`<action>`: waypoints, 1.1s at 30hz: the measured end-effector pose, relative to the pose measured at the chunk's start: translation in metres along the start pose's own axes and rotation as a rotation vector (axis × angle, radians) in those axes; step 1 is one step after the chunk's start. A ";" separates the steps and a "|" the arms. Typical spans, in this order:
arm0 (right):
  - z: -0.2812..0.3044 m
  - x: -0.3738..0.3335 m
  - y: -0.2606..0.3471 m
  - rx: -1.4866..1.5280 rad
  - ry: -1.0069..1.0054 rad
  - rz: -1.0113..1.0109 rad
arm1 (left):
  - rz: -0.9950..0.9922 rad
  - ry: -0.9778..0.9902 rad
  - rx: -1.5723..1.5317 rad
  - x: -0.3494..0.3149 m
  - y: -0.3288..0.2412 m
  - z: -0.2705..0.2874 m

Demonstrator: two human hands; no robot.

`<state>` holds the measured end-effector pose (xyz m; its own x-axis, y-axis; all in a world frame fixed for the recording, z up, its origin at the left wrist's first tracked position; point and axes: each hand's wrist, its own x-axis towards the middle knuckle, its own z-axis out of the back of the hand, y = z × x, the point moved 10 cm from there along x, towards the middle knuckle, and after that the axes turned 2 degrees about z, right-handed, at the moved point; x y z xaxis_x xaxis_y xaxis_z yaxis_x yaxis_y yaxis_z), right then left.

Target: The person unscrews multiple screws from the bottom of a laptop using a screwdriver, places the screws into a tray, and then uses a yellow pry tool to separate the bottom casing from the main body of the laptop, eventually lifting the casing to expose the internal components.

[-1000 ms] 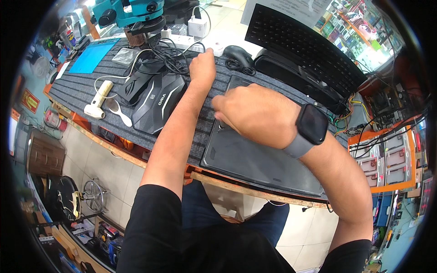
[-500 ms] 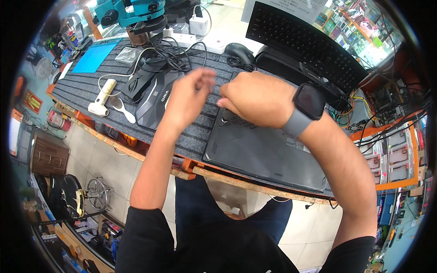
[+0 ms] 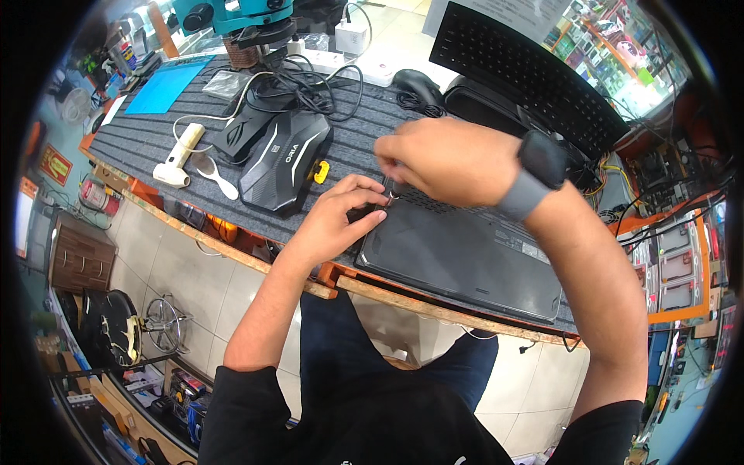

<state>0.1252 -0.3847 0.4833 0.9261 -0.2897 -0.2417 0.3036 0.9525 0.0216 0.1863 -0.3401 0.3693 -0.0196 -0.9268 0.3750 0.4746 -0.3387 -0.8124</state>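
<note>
A closed dark laptop lies bottom side up on the grey ribbed mat, its vent slots at the far side. My right hand is over its far left corner, fingers curled and a little blurred. A small shiny tip shows below these fingers, but what they grip is hidden. At the laptop's left edge, my left hand has its thumb and fingers apart, fingertips close to that tip. A small yellow piece lies left of the hands, beside an angular black case.
Left on the mat are a cream handheld blower, a pale brush-like tool and a blue sheet. Beyond lie tangled cables, a power strip, a mouse, an upright keyboard and a teal microscope.
My left hand has come down and right to the laptop's left edge, uncovering the yellow piece. My right hand stays over the corner, its fingers now pointing more downward. The view has shifted slightly.
</note>
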 end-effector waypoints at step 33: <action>0.049 -0.111 -0.029 0.208 -0.650 0.197 | -0.090 0.094 0.404 0.018 -0.035 -0.004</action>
<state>0.0246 -0.3851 0.5572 0.8947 -0.1722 0.4122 0.0928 0.9743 0.2055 0.1656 -0.3457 0.4022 -0.1475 -0.9135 0.3791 0.7740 -0.3452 -0.5307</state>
